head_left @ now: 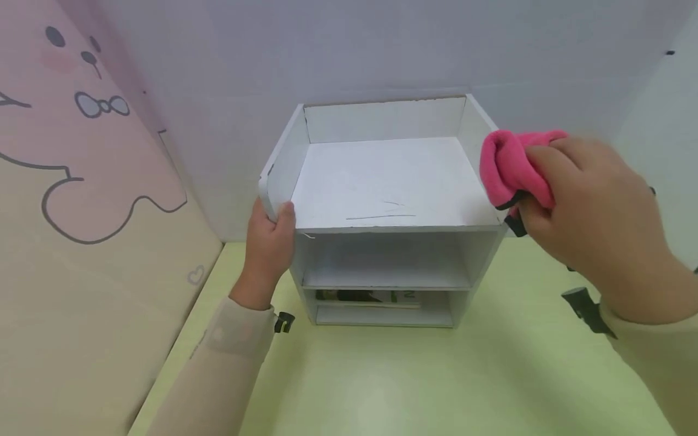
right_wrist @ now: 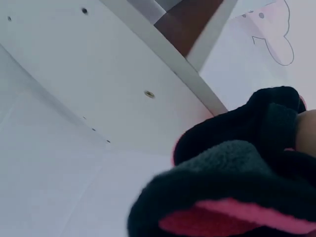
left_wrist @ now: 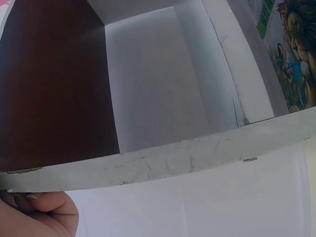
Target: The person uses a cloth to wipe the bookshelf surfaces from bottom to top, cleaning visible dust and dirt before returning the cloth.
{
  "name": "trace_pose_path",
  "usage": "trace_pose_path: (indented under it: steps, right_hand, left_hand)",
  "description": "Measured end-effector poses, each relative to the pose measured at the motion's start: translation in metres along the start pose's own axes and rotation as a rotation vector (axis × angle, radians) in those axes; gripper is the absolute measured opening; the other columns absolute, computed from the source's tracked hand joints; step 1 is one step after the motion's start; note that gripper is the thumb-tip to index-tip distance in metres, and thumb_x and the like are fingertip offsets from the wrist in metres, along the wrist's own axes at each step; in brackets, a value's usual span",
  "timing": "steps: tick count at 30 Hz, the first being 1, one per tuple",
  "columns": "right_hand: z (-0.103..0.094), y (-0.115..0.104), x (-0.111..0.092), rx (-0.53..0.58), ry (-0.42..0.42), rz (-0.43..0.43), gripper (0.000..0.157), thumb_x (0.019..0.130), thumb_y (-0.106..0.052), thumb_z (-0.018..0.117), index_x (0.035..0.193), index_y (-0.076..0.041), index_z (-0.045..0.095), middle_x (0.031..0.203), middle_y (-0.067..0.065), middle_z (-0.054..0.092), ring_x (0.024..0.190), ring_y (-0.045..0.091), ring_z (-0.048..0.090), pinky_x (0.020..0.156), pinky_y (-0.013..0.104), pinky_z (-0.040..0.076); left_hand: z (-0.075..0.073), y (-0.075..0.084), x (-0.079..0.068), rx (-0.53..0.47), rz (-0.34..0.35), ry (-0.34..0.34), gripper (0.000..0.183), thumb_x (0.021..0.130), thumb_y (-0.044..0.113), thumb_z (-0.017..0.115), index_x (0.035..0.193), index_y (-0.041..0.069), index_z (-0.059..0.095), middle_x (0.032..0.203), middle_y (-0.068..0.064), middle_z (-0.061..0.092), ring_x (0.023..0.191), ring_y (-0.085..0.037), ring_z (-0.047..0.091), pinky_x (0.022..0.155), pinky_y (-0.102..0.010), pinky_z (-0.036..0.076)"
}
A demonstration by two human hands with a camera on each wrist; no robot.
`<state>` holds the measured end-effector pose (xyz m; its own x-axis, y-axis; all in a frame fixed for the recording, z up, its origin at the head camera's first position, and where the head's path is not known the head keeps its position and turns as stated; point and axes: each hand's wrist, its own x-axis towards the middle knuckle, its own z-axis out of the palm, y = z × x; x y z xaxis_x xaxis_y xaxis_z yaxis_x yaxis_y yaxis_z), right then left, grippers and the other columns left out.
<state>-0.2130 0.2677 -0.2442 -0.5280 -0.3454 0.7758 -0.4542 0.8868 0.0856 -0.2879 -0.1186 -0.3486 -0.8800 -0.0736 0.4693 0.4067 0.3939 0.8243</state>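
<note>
A white shelf unit [head_left: 382, 175] stands in the middle of the head view, with an open top tray and two compartments below. My left hand [head_left: 268, 248] grips the lower front of its left side panel [head_left: 280, 158], thumb at the inner side. In the left wrist view, curled fingers [left_wrist: 47, 212] show at the scuffed panel edge. My right hand [head_left: 600, 212] holds a bunched pink cloth [head_left: 509, 166] beside the right side panel [head_left: 475, 130]. The right wrist view shows the cloth's dark side [right_wrist: 217, 163] close to that panel's outer face; whether they touch I cannot tell.
A book [head_left: 371, 297] with a lion picture on its cover lies in the lowest compartment. The unit stands on a pale yellow-green table [head_left: 371, 375]. Behind it rises a whitish wall [head_left: 382, 48], and a panel with a pink cartoon animal [head_left: 109, 169] is at the left.
</note>
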Motion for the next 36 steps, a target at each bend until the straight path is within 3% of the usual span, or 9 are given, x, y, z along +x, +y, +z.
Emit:
trace_pose_path:
  steps: [6, 14, 21, 26, 32, 36]
  right_hand:
    - [0.017, -0.003, -0.016, 0.040, 0.148, 0.013, 0.023, 0.091, -0.016, 0.044, 0.085, 0.004, 0.053, 0.082, 0.023, 0.050, 0.078, 0.043, 0.049, 0.065, 0.056, 0.041]
    - [0.040, -0.008, -0.041, 0.083, 0.300, 0.159, 0.033, 0.092, -0.021, 0.051, 0.098, 0.009, 0.062, 0.095, 0.029, 0.057, 0.088, 0.049, 0.054, 0.075, 0.058, 0.042]
    - [0.066, -0.016, -0.061, 0.147, 0.526, 0.269, 0.021, 0.087, -0.011, 0.059, 0.098, 0.006, 0.063, 0.101, 0.030, 0.059, 0.094, 0.049, 0.056, 0.084, 0.044, 0.044]
    - [0.079, -0.018, -0.078, 0.164, 0.519, 0.269, 0.020, 0.088, -0.013, 0.060, 0.096, 0.004, 0.063, 0.101, 0.030, 0.059, 0.092, 0.048, 0.056, 0.077, 0.047, 0.043]
    - [0.093, -0.022, -0.105, 0.169, 0.429, 0.292, 0.022, 0.088, -0.015, 0.058, 0.095, 0.005, 0.063, 0.100, 0.029, 0.058, 0.091, 0.048, 0.056, 0.071, 0.055, 0.041]
    - [0.104, -0.026, -0.119, 0.185, 0.354, 0.305, 0.023, 0.088, -0.014, 0.056, 0.097, 0.006, 0.064, 0.101, 0.030, 0.057, 0.092, 0.048, 0.056, 0.072, 0.056, 0.043]
  left_hand:
    - [0.000, -0.001, -0.001, 0.019, -0.009, 0.001, 0.056, 0.105, 0.037, 0.044, 0.149, 0.003, 0.040, 0.137, -0.016, 0.052, 0.120, -0.029, 0.051, 0.101, -0.060, 0.043]
    - [0.004, -0.005, 0.005, 0.024, 0.024, 0.000, 0.054, 0.106, 0.032, 0.046, 0.150, 0.001, 0.040, 0.140, -0.018, 0.052, 0.125, -0.030, 0.050, 0.104, -0.060, 0.041]
    - [0.008, -0.003, 0.006, 0.049, 0.016, -0.012, 0.056, 0.107, 0.033, 0.044, 0.152, 0.002, 0.037, 0.144, -0.017, 0.049, 0.130, -0.032, 0.049, 0.107, -0.062, 0.039]
    - [0.008, 0.000, 0.006, 0.054, 0.025, -0.018, 0.055, 0.106, 0.033, 0.044, 0.152, 0.003, 0.037, 0.143, -0.017, 0.050, 0.128, -0.032, 0.050, 0.105, -0.063, 0.040]
    - [0.007, -0.001, 0.008, 0.032, 0.045, -0.017, 0.053, 0.106, 0.031, 0.045, 0.149, -0.001, 0.039, 0.139, -0.020, 0.052, 0.124, -0.032, 0.051, 0.103, -0.062, 0.041]
    - [0.003, -0.001, 0.008, 0.037, 0.023, 0.002, 0.053, 0.106, 0.031, 0.045, 0.147, -0.003, 0.040, 0.135, -0.021, 0.053, 0.119, -0.031, 0.052, 0.102, -0.060, 0.042]
